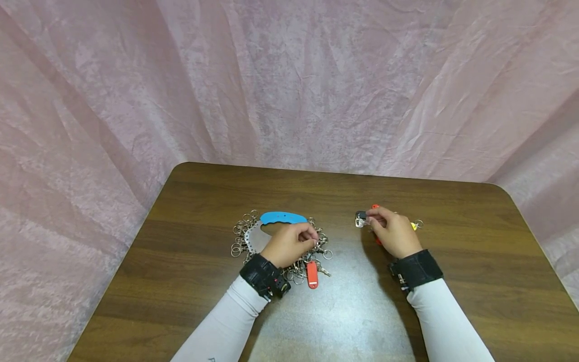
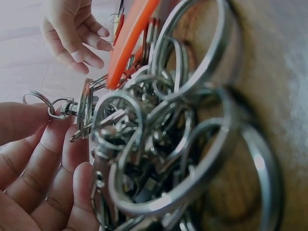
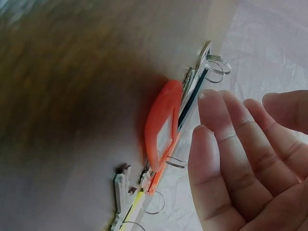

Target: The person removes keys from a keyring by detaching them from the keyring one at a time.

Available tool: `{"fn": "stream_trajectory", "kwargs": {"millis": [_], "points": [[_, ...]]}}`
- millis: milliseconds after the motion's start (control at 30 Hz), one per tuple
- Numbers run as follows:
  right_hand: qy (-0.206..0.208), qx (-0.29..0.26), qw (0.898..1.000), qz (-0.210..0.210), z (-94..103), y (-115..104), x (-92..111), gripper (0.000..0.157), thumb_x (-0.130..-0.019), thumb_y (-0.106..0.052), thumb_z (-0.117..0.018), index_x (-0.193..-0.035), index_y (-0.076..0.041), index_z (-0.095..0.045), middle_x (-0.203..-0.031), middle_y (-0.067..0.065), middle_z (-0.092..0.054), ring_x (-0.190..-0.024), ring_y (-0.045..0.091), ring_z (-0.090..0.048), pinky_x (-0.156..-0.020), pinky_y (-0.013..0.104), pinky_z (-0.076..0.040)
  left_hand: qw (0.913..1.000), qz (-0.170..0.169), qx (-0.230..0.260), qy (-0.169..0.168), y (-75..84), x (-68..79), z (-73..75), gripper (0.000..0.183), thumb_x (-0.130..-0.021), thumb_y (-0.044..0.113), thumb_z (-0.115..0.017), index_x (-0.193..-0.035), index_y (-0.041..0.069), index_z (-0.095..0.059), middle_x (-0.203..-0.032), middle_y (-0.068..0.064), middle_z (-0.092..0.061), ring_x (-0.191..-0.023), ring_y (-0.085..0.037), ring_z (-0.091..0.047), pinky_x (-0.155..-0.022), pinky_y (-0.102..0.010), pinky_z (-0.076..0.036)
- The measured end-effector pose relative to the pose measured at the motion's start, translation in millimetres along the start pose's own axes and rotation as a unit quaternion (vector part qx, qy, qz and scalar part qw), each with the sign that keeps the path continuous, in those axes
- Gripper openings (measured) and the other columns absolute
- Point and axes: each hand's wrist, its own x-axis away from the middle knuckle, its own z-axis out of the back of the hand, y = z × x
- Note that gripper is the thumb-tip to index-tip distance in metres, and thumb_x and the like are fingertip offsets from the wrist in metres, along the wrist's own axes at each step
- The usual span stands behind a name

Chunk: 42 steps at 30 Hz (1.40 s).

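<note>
A metal key holder plate (image 1: 256,239) with a blue handle (image 1: 284,217) lies on the table, its rim hung with many split rings and clips. My left hand (image 1: 289,244) is over its right side. In the left wrist view, thumb and index finger pinch a small metal ring clip (image 2: 66,108) at the edge of the cluster. A red key tag (image 1: 312,274) with keys lies at the holder's near side. My right hand (image 1: 395,234) hovers over a group of tagged keys, fingers apart from the red-orange tag (image 3: 163,125) in the right wrist view. A black-headed key (image 1: 360,218) lies by its fingertips.
A yellow tag (image 1: 413,226) with a ring sticks out to the right of the right hand. The brown wooden table (image 1: 203,191) has rounded far corners. A pink curtain (image 1: 294,90) hangs behind it and along both sides.
</note>
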Motion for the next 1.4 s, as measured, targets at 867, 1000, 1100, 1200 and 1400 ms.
{"fn": "stream_trajectory", "kwargs": {"millis": [867, 1000, 1100, 1200, 1400], "points": [[-0.026, -0.029, 0.996, 0.077, -9.2, -40.0, 6.3, 0.009, -0.091, -0.015, -0.063, -0.097, -0.010, -0.066, -0.082, -0.006, -0.065, -0.072, 0.008, -0.059, -0.064, 0.034, -0.051, 0.9999, 0.001, 0.005, -0.012, -1.8, -0.2, 0.4, 0.008, -0.088, 0.008, -0.064, -0.095, 0.011, -0.065, -0.084, 0.005, -0.062, -0.078, -0.006, -0.057, -0.072, -0.024, -0.048], [-0.032, -0.037, 0.993, 0.104, -12.0, -49.8, 9.0, 0.007, -0.090, -0.014, -0.064, -0.095, -0.011, -0.066, -0.081, -0.008, -0.064, -0.071, 0.005, -0.058, -0.063, 0.033, -0.051, 0.9998, -0.007, -0.008, -0.019, 2.1, 0.6, 2.5, 0.009, -0.084, 0.008, -0.067, -0.092, 0.013, -0.066, -0.084, 0.007, -0.061, -0.078, -0.007, -0.057, -0.071, -0.024, -0.048], [-0.044, -0.038, 0.992, 0.116, -14.9, -54.2, 10.1, 0.006, -0.089, -0.014, -0.065, -0.094, -0.011, -0.066, -0.081, -0.009, -0.062, -0.072, 0.004, -0.058, -0.064, 0.031, -0.051, 0.9988, -0.019, -0.036, -0.026, 5.8, 1.6, 4.6, 0.015, -0.081, 0.006, -0.069, -0.091, 0.016, -0.066, -0.087, 0.009, -0.060, -0.082, -0.009, -0.057, -0.072, -0.023, -0.047], [-0.062, -0.042, 0.990, 0.123, -17.7, -57.6, 11.0, 0.005, -0.089, -0.014, -0.065, -0.093, -0.011, -0.066, -0.080, -0.009, -0.062, -0.072, 0.003, -0.058, -0.064, 0.031, -0.051, 0.9961, -0.037, -0.070, -0.039, 7.7, 2.6, 5.8, 0.022, -0.077, 0.004, -0.070, -0.091, 0.019, -0.066, -0.092, 0.009, -0.058, -0.087, -0.012, -0.058, -0.074, -0.022, -0.046], [-0.082, -0.051, 0.988, 0.122, -21.4, -63.0, 13.6, 0.005, -0.088, -0.014, -0.065, -0.093, -0.012, -0.066, -0.080, -0.010, -0.062, -0.071, 0.004, -0.058, -0.064, 0.033, -0.052, 0.9854, -0.054, -0.138, -0.083, 9.0, 4.2, 5.7, 0.029, -0.070, 0.007, -0.073, -0.096, 0.020, -0.069, -0.091, 0.003, -0.057, -0.084, -0.013, -0.052, -0.075, -0.024, -0.040]]}}
